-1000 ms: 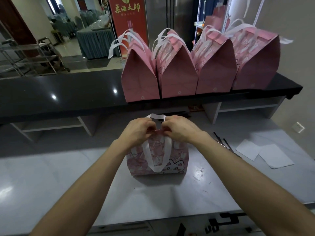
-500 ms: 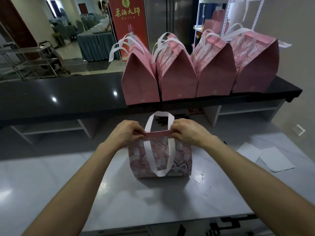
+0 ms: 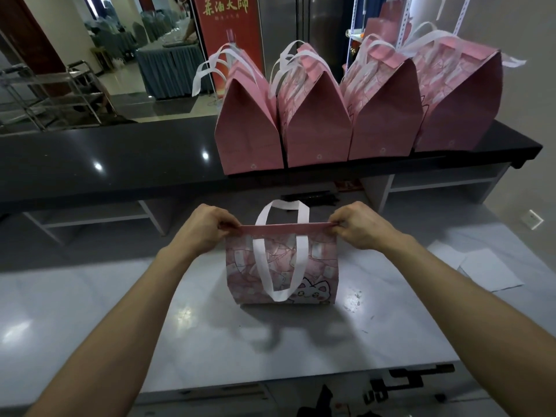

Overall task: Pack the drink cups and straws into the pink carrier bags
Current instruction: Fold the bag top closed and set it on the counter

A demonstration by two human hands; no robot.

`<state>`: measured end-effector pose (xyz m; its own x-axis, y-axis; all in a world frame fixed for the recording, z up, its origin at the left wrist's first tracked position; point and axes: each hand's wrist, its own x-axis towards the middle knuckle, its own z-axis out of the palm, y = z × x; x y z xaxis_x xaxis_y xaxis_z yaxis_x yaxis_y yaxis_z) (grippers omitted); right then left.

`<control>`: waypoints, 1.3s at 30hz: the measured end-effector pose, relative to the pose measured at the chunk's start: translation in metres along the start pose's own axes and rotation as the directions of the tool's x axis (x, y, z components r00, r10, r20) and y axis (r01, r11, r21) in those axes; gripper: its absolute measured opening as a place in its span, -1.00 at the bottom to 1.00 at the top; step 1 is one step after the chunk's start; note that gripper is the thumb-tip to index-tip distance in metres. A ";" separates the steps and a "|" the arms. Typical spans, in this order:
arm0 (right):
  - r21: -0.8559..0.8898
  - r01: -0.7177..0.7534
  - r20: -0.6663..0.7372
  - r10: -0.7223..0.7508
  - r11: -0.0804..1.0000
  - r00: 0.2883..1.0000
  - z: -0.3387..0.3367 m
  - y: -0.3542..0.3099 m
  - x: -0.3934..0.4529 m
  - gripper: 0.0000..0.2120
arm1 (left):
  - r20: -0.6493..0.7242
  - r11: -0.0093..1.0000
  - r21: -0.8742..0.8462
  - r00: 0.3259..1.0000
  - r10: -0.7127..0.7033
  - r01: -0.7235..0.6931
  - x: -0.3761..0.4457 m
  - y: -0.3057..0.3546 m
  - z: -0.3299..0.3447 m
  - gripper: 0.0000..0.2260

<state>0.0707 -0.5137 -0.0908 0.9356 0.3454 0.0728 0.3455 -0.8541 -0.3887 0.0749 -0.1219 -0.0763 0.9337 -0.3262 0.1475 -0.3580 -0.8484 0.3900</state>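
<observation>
Pinching opposite ends of the soft pink carrier bag's (image 3: 281,266) folded top edge, left hand (image 3: 207,228) and right hand (image 3: 359,228) grasp its limp, light fabric.

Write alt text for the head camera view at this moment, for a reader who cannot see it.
Two bare hands, the left hand and right hand, pinch the two ends of the closed top edge of a small pink cat-print carrier bag with white loop handles standing on a pale grey table. Behind, four larger pink carrier bags stand in a row on a black glossy counter.
</observation>
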 end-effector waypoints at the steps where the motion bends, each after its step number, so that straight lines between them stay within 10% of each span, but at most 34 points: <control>1: 0.006 -0.009 0.002 0.009 1.000 1.000 0.000 -0.001 -0.001 -0.90 | -0.024 1.000 -0.010 1.000 -0.007 0.006 0.000 0.000 0.000 -0.83; 7: 0.114 -0.032 0.014 0.031 0.993 0.999 0.001 -0.019 -0.017 -0.82 | -0.125 0.997 -0.022 0.989 -0.076 0.073 -0.007 -0.001 0.002 -0.57; 15: 0.294 -0.089 0.273 0.005 0.952 0.962 0.036 -0.019 -0.055 0.08 | -0.447 0.915 -0.135 0.801 -0.398 0.379 -0.042 -0.001 0.027 -0.79; 21: 0.239 -0.063 0.204 0.014 0.969 0.979 0.086 -0.016 -0.065 -0.15 | -0.107 0.620 -0.680 0.784 -0.611 0.391 -0.126 0.001 0.085 -0.90; 25: 0.284 -0.062 0.263 -0.015 0.957 0.965 0.106 -0.022 -0.080 0.07 | 0.188 0.698 -0.578 0.901 -0.391 0.423 -0.175 0.014 0.122 -0.22; 30: 0.354 0.013 0.280 -0.120 0.935 0.952 0.120 -0.032 -0.083 0.46 | 0.258 0.732 -0.494 0.883 -0.392 0.469 -0.185 0.045 0.147 0.47; 39: 0.460 -0.027 0.224 -0.086 0.887 0.971 0.135 -0.043 -0.097 0.41 | 0.161 0.730 -0.505 0.881 -0.444 0.460 -0.172 0.073 0.155 0.12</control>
<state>-0.0449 -0.4582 -0.2057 0.8624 0.4960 -0.1012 0.2481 -0.5883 -0.7697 -0.1124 -0.1921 -0.2144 0.9816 0.0222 -0.1899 0.1696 -0.5590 0.8116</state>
